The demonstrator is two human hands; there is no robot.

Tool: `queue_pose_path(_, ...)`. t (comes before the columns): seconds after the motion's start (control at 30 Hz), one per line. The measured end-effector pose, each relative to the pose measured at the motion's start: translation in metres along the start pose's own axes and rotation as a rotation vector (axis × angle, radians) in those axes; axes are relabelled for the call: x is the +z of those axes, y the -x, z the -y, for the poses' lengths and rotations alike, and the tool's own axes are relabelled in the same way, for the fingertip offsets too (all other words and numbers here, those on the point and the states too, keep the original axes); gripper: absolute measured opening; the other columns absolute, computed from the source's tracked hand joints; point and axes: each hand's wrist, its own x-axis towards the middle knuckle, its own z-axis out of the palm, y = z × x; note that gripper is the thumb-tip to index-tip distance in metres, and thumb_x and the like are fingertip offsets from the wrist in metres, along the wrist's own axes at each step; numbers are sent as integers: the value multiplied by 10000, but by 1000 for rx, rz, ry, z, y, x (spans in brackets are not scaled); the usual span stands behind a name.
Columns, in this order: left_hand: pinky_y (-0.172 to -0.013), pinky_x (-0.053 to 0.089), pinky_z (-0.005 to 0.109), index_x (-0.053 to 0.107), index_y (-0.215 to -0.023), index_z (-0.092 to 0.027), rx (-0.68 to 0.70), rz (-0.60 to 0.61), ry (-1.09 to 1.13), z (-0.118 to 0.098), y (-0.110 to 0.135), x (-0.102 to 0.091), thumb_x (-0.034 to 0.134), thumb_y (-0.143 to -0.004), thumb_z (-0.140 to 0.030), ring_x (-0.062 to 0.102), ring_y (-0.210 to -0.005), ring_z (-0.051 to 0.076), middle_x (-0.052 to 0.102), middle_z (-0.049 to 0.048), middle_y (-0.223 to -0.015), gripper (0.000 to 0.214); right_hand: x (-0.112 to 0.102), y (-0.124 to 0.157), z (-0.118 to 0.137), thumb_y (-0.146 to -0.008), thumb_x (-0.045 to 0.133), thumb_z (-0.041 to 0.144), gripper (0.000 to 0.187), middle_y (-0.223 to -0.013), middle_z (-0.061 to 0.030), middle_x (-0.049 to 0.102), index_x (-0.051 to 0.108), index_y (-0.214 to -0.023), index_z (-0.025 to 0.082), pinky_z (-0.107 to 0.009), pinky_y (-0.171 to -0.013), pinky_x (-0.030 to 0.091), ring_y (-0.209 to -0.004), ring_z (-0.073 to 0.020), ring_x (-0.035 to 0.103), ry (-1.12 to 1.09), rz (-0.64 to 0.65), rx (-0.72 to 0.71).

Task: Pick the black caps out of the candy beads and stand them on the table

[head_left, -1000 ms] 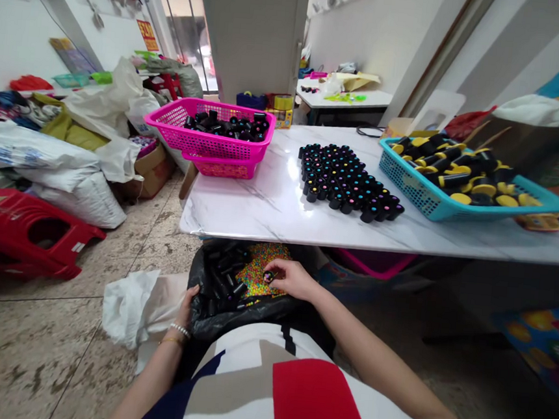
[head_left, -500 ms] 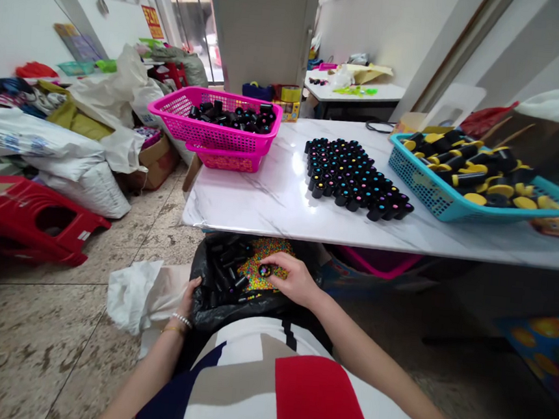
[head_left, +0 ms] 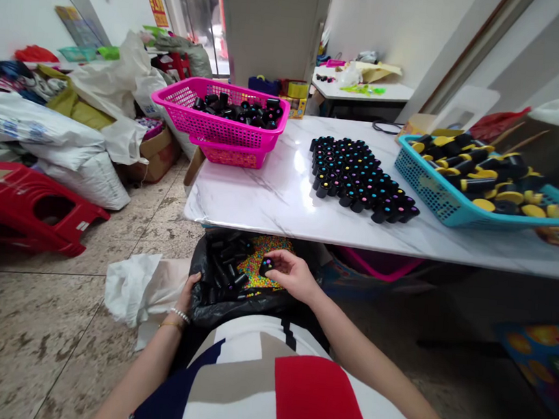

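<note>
My right hand point(head_left: 291, 275) pinches a small black tube point(head_left: 265, 266) filled with coloured beads, just above a heap of coloured beads point(head_left: 259, 265) in a black bag point(head_left: 212, 305) on my lap. Loose black tubes point(head_left: 226, 265) lie in the bag's left part. My left hand point(head_left: 186, 294) grips the bag's left rim, fingers curled over it. On the white marble table point(head_left: 280, 203) stands a block of upright filled black tubes point(head_left: 358, 177).
A pink basket point(head_left: 218, 126) of black tubes sits at the table's left, stacked on another. A blue basket point(head_left: 460, 209) with yellow-capped tubes sits at the right. White sacks point(head_left: 45, 143), a red stool point(head_left: 25, 203) and a white cloth point(head_left: 130, 288) lie on the floor at left.
My right hand has lifted the filled tube slightly off the bead heap and turned it. The left hand has stayed on the bag's rim. The view has shifted a little.
</note>
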Motion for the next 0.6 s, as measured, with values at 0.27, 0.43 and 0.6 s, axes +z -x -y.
queue_pose_path(0.27, -635, 548, 268, 665, -775, -136, 25, -29, -62, 0, -7, -3, 599, -730, -203, 675, -646, 191, 682, 25, -645, 105, -24, 23, 63, -756, 700, 193, 317, -1011, -37, 679, 671, -1070, 218, -307, -816, 524, -882, -172, 639, 352, -181, -240)
queue_pose_path(0.43, -858, 548, 321, 646, -687, -179, 85, -73, -141, -7, -6, -4, 652, -619, -206, 685, -912, 250, 696, 36, -720, 73, -94, 20, 84, -794, 665, 275, 267, -852, -13, 627, 668, -1053, 210, -271, -664, 492, -655, -139, 568, 766, -730, -234)
queue_pose_path(0.6, -1150, 361, 414, 642, -655, -263, 415, -45, -283, -2, -4, -10, 725, -464, -253, 440, -1355, 354, 721, 32, -834, 208, -148, 3, 69, -795, 596, 287, 317, -797, -36, 652, 649, -1082, 163, -325, -695, 471, -710, -210, 601, 965, -961, -105)
